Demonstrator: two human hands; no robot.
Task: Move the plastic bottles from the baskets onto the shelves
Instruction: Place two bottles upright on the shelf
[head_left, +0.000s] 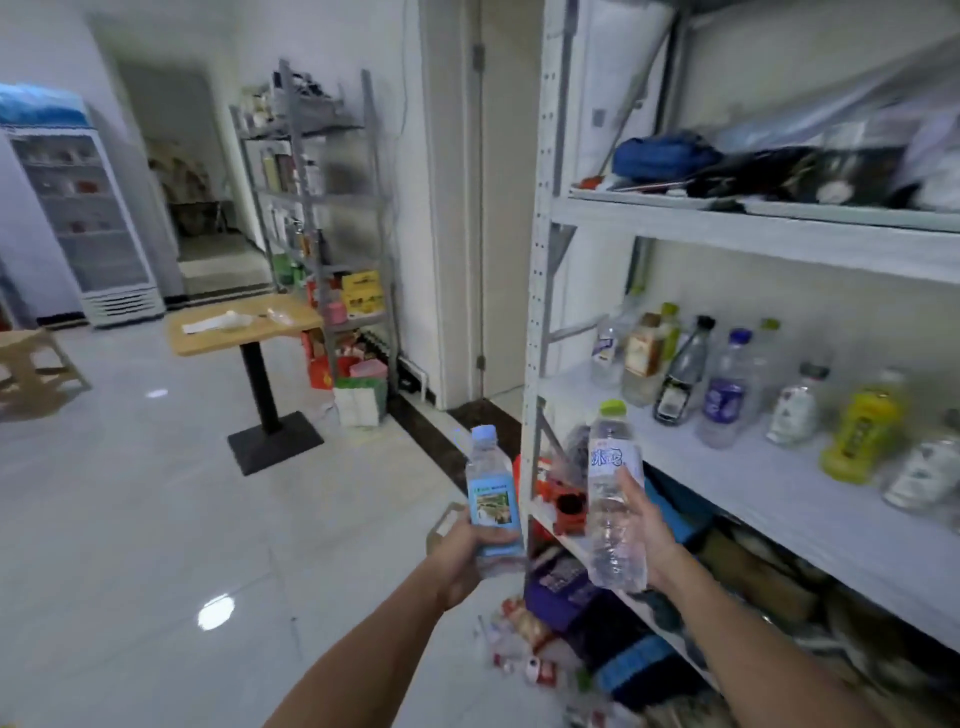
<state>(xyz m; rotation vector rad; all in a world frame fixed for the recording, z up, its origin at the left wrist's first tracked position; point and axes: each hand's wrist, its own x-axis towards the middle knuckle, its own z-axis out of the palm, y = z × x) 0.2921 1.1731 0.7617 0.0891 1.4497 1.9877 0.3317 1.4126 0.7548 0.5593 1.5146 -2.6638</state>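
Now both hands are up in front of the white shelving unit (540, 312): the left hand (467, 551) grips a short blue-capped bottle (491, 499) upright, the right hand (649, 525) wraps around a taller clear green-capped bottle (613, 493), held just beside the middle shelf (779, 483), where other bottles (727, 384) already stand
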